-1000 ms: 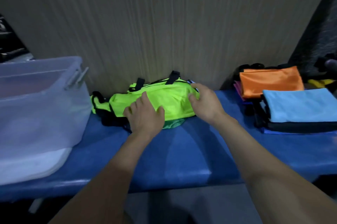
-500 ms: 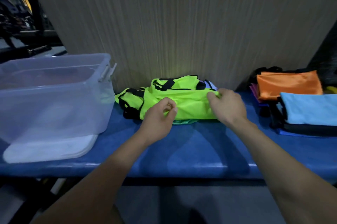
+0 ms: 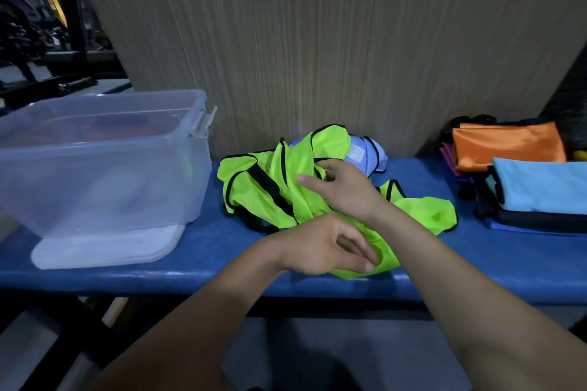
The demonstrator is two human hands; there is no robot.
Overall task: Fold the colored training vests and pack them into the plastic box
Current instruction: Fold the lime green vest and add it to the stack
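Neon vest (image 3: pixel 263 187) now unfolded, hands (image 3: pixel 330 244) crossed.

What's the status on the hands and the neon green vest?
Left hand pinching near edge of neon green mesh vest; right hand on its middle. Vest unfolded on blue bench. Clear plastic box unobstructed.

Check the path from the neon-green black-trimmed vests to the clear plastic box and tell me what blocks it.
Nothing visible blocks it. The neon-green black-trimmed vests lie loose on the blue bench, right beside the clear plastic box, whose top is open. Only bare bench separates them. Both the left hand and right hand are already on the fabric.
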